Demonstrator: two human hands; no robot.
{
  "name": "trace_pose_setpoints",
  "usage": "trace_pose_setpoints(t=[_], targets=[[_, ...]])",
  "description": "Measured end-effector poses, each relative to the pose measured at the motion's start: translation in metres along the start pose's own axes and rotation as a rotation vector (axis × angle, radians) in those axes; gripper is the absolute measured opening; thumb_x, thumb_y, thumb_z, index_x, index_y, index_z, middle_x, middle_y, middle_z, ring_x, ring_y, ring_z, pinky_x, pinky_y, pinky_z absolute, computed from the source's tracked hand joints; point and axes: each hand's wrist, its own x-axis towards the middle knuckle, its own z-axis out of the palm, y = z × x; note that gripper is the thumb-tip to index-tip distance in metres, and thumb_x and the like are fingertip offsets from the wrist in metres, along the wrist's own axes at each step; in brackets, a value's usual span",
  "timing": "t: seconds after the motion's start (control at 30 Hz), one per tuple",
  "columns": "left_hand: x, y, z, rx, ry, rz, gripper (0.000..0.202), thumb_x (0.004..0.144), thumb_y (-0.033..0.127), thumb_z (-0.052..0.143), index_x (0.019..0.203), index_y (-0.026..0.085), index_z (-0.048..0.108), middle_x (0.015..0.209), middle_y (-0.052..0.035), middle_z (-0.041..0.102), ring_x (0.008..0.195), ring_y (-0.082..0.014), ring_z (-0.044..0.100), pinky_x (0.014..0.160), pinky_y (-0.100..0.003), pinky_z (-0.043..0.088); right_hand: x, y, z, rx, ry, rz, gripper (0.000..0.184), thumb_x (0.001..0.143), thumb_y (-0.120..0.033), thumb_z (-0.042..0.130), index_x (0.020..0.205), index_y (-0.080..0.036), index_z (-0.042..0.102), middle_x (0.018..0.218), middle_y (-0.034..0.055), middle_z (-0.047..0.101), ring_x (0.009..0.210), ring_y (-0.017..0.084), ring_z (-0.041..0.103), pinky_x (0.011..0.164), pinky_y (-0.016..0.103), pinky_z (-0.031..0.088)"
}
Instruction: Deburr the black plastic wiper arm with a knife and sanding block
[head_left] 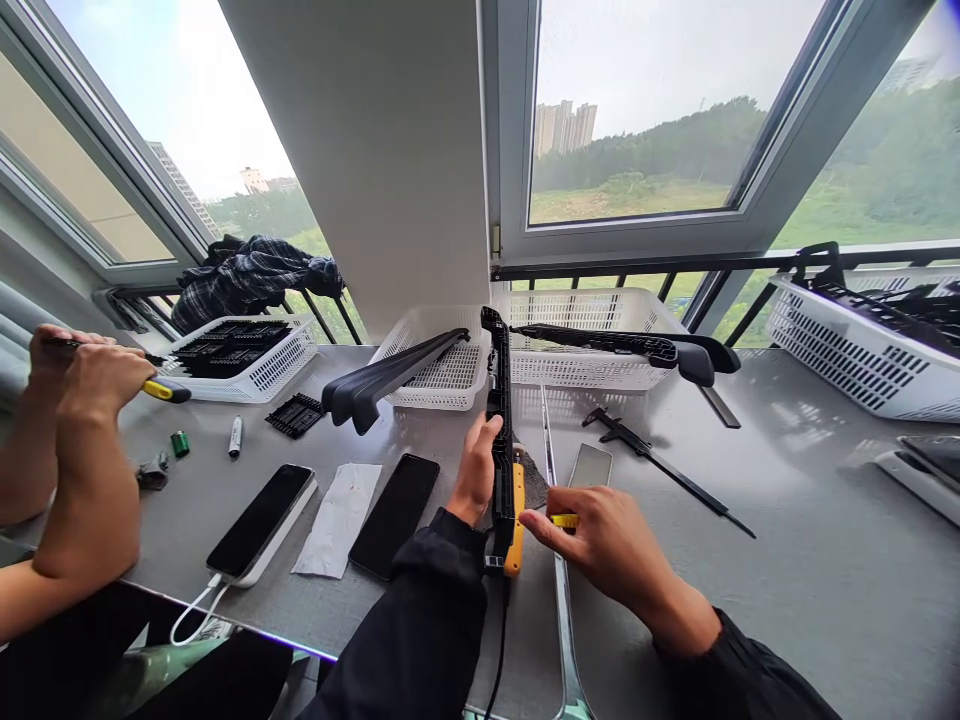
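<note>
My left hand [475, 470] is wrapped round a long black ribbed plastic strip [501, 400], held roughly upright in the picture. Against its lower right side lies a yellow-orange tool body [517, 505], with a black cord running down toward me. My right hand [611, 545] is closed just to the right of the strip, around a small yellow-handled tool [564, 520]; most of that tool is hidden by the fingers. A long shiny metal strip [559, 600] passes between my hands. Behind my right hand lies a small grey rectangular plate [591, 466].
At left, another person's hands [101, 370] grip a yellow-and-black tool [166, 391]. White baskets [274, 375] line the window side. Black curved parts [401, 378], a caliper [660, 465], a black phone [395, 515], a tissue [339, 520] and a charging phone [262, 520] lie around.
</note>
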Motion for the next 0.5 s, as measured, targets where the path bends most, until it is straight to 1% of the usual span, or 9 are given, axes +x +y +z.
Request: trace_pose_setpoints(t=[0.07, 0.2, 0.37, 0.43, 0.5], targets=[[-0.0004, -0.0001, 0.0008, 0.004, -0.002, 0.001, 0.041, 0.082, 0.061, 0.079, 0.086, 0.024, 0.061, 0.069, 0.0044, 0.053, 0.058, -0.0129, 0.048, 0.056, -0.025, 0.041, -0.0003, 0.0019, -0.0023, -0.004, 0.011, 0.001, 0.08, 0.104, -0.085, 0.037, 0.064, -0.023, 0.065, 0.061, 0.0047, 0.071, 0.056, 0.017, 0.062, 0.061, 0.032, 0.026], [0.0014, -0.0017, -0.0008, -0.002, 0.032, 0.011, 0.04, 0.085, 0.059, 0.076, 0.083, 0.023, 0.061, 0.069, 0.0044, 0.052, 0.058, -0.0125, 0.046, 0.057, -0.025, 0.041, -0.0011, 0.0036, -0.0063, 0.005, 0.054, 0.011, 0.079, 0.103, -0.086, 0.04, 0.065, -0.022, 0.067, 0.06, 0.0044, 0.07, 0.054, 0.017, 0.061, 0.06, 0.032, 0.026], [0.0044, -0.003, -0.0035, -0.013, 0.033, 0.039, 0.043, 0.082, 0.061, 0.082, 0.082, 0.023, 0.062, 0.072, 0.0036, 0.054, 0.061, -0.0129, 0.048, 0.059, -0.025, 0.044, -0.001, 0.002, -0.004, -0.002, 0.064, -0.007, 0.079, 0.103, -0.085, 0.039, 0.066, -0.022, 0.068, 0.06, 0.0045, 0.07, 0.054, 0.017, 0.061, 0.06, 0.031, 0.028], [0.0042, -0.0033, -0.0037, 0.0, 0.026, 0.049, 0.045, 0.083, 0.064, 0.082, 0.082, 0.022, 0.063, 0.073, 0.003, 0.056, 0.062, -0.0128, 0.05, 0.06, -0.025, 0.045, -0.0007, 0.0023, -0.0016, -0.017, 0.077, -0.001, 0.079, 0.103, -0.086, 0.039, 0.066, -0.022, 0.068, 0.06, 0.0049, 0.07, 0.055, 0.018, 0.062, 0.06, 0.031, 0.028], [0.0028, -0.0041, -0.0033, -0.005, 0.001, 0.004, 0.05, 0.084, 0.07, 0.079, 0.085, 0.022, 0.066, 0.07, 0.0026, 0.057, 0.059, -0.013, 0.05, 0.056, -0.025, 0.044, -0.0003, 0.0044, 0.0004, -0.036, 0.105, 0.025, 0.079, 0.102, -0.087, 0.038, 0.065, -0.023, 0.067, 0.06, 0.0049, 0.07, 0.055, 0.018, 0.062, 0.06, 0.031, 0.028]])
